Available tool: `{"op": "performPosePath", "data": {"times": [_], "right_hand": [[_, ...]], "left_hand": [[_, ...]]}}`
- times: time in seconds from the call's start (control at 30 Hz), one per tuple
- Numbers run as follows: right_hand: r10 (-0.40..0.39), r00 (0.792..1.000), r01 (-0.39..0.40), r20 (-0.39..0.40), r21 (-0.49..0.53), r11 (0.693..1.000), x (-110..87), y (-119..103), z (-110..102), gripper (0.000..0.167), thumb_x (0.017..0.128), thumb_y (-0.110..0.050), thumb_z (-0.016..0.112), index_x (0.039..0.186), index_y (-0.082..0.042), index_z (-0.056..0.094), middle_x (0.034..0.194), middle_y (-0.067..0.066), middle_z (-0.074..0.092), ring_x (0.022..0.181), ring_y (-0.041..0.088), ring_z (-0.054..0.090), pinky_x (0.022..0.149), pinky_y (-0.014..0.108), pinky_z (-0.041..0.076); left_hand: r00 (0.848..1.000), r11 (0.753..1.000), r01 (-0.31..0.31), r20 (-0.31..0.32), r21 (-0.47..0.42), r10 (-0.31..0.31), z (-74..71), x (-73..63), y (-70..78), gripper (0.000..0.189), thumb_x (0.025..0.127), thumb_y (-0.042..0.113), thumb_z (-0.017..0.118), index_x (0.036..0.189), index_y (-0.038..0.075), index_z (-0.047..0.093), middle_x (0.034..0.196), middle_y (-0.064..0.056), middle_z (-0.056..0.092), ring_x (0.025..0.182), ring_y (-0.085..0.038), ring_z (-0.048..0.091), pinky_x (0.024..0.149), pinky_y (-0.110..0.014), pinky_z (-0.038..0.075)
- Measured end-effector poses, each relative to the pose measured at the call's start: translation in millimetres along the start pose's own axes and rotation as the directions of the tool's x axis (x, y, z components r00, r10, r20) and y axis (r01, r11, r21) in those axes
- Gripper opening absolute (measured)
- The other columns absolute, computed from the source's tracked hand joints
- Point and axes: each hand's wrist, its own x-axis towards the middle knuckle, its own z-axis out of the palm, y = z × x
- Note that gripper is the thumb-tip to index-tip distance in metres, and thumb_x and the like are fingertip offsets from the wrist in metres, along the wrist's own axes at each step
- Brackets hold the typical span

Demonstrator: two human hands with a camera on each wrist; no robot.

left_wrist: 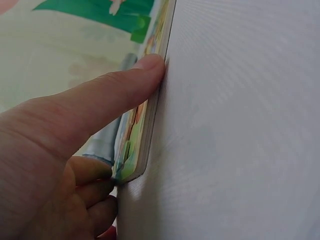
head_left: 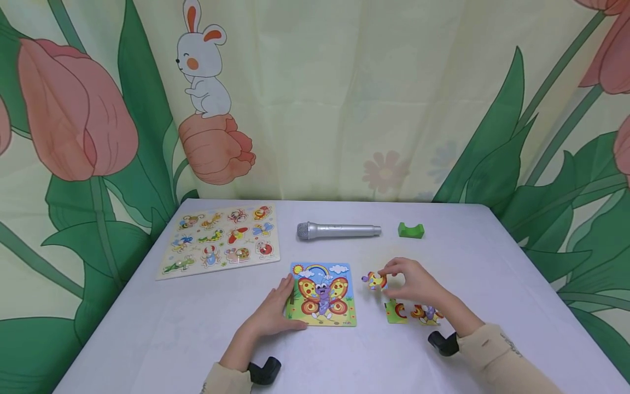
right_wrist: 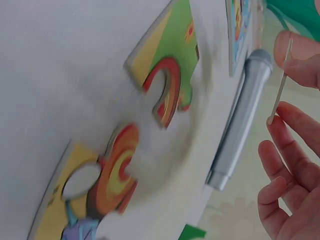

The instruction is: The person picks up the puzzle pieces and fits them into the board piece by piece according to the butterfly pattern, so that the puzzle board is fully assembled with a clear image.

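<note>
A square butterfly puzzle board [head_left: 322,307] lies flat on the white table. My left hand [head_left: 268,313] rests at its near left corner, thumb [left_wrist: 115,92] laid along the front edge and the other fingers by the left side. To the right of the board my right hand [head_left: 410,282] pinches a small yellow, red and purple puzzle piece [head_left: 375,280] between thumb and fingers. The right wrist view shows that piece edge-on as a thin strip [right_wrist: 281,92]. Below this hand lie a green puzzle piece [right_wrist: 175,60] with a red curve and an orange-and-purple piece [right_wrist: 117,175].
A silver toy microphone [head_left: 339,231] lies behind the board, with a green arch-shaped block [head_left: 410,230] to its right. At the back left is a pale insect puzzle board [head_left: 221,250]. A printed curtain [head_left: 315,109] hangs behind the table [head_left: 162,339].
</note>
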Motion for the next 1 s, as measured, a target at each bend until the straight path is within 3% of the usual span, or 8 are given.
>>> {"op": "performPosePath", "data": {"times": [0.43,1.0], "right_hand": [[-0.117,0.992,0.118,0.051,-0.014,0.993,17.7,-22.7,24.0,0.031,0.07,-0.019,0.077,0.098,-0.007,0.072,0.093,-0.006,0.06,0.084,0.016,0.053,0.073,0.035,0.05],[-0.135,0.987,0.141,0.091,-0.072,0.987,38.6,-39.8,50.8,0.031,0.069,-0.019,0.079,0.095,-0.005,0.072,0.092,-0.002,0.06,0.083,0.015,0.054,0.073,0.03,0.049]], "left_hand": [[1.0,1.0,-0.004,-0.002,0.0,0.004,0.0,0.2,0.4,0.104,0.068,0.038,0.078,0.142,-0.005,0.021,0.15,-0.018,0.013,0.137,-0.033,0.01,0.11,-0.049,0.012],[1.0,1.0,-0.014,-0.001,-0.01,0.014,-2.7,-3.0,5.2,0.103,0.068,0.037,0.079,0.142,-0.007,0.021,0.15,-0.021,0.014,0.137,-0.035,0.011,0.11,-0.05,0.011]]}}
